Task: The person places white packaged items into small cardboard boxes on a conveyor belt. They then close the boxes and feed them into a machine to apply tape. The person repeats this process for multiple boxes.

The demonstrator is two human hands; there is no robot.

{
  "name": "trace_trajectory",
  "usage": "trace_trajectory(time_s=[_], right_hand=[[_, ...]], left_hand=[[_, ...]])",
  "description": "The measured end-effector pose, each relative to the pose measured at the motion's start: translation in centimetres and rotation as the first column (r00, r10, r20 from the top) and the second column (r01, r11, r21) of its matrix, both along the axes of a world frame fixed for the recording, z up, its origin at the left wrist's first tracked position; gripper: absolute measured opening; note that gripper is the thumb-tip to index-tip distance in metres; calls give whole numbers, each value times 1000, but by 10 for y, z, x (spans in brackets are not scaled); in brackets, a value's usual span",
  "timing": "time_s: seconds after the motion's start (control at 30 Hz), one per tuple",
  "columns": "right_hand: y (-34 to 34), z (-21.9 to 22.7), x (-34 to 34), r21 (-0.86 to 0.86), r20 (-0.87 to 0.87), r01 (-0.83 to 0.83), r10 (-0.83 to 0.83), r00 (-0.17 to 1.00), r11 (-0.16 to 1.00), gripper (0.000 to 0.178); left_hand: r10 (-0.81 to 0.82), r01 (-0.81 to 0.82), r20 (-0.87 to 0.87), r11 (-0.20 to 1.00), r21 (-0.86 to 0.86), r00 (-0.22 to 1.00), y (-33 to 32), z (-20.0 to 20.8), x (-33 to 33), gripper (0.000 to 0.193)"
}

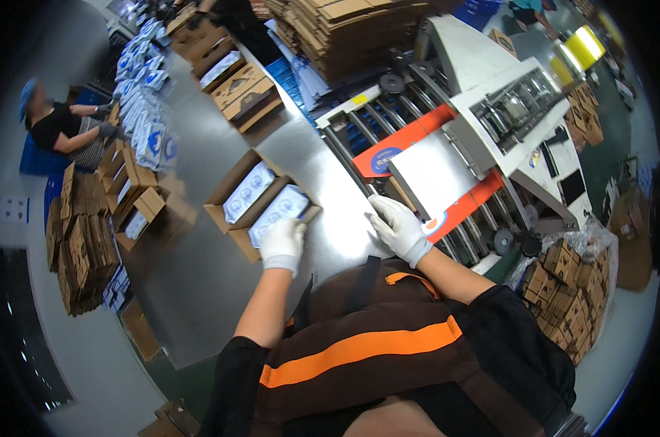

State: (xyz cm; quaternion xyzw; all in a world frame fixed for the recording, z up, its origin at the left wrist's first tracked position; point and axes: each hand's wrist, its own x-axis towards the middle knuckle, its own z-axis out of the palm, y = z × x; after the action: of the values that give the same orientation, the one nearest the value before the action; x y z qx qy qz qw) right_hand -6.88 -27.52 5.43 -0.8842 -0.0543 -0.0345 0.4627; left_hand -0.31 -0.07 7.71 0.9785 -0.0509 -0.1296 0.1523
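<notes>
An open cardboard box (217, 213) stands on the metal table in front of me. Two white packets with blue print lie side by side in it, one of them the nearer packet (286, 206). My left hand (282, 239), in a white glove, is closed over the near edge of the box; its fingertips are partly hidden. My right hand (398, 227), gloved too, is beside the roller machine (461, 153), with its fingers stretched out and nothing visible in them. A cardboard carton (401, 195) shows partly under the machine's metal plate.
Packed boxes (244, 93) stand farther up the metal table (191, 291). Along its left side are many packets (144, 109), flattened cartons (86, 255) and a co-worker (60, 127). Stacked cardboard (337, 36) rises behind the rollers; wrapped cartons (570, 291) are at the right.
</notes>
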Motion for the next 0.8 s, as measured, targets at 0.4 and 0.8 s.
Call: trace_trajectory(time_s=[0.4,0.8], right_hand=[[32,25,14,-54,-64,-140,136,989,989,72],[91,33,93,-525,235,-316,492,838,790,46]], left_hand=[[84,37,371,950,-309,925,32,-23,-58,57],[560,-567,-155,707,-423,814,33,-77,-8,80]])
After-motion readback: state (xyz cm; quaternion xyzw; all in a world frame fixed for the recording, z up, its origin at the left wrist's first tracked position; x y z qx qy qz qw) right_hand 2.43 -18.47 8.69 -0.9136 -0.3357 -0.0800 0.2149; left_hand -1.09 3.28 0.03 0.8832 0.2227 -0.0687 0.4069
